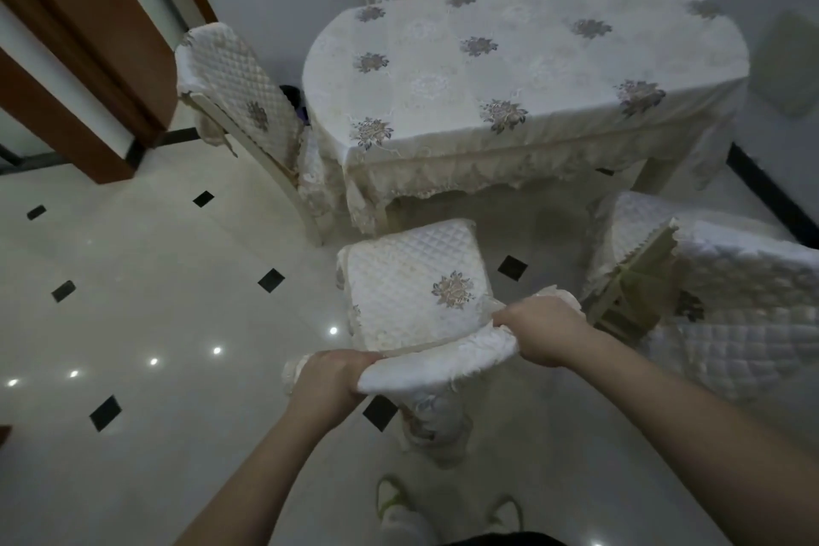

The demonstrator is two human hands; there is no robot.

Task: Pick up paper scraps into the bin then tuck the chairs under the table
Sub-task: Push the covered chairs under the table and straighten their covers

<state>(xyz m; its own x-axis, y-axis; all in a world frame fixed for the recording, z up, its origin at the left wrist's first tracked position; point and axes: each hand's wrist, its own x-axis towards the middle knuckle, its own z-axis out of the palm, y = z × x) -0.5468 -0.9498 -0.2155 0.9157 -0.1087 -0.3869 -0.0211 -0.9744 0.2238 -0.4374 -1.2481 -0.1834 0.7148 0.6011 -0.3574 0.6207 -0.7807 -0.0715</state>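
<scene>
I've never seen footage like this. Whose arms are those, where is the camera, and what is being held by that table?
No machine here: a person wears a wide-angle camera on the head, looking down, so the arms are their own. The left hand and right hand each grip the top edge of a quilted chair, its seat facing the table, which is draped in a flowered cloth with nothing on it. The chair is not yet tucked under. Another chair stands at the table's left end, one at the right, two behind.

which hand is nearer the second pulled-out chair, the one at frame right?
Right. The right hand grips the held quilted cream chair's top edge beside the second pulled-out quilted chair; the left hand grips the far end.
</scene>
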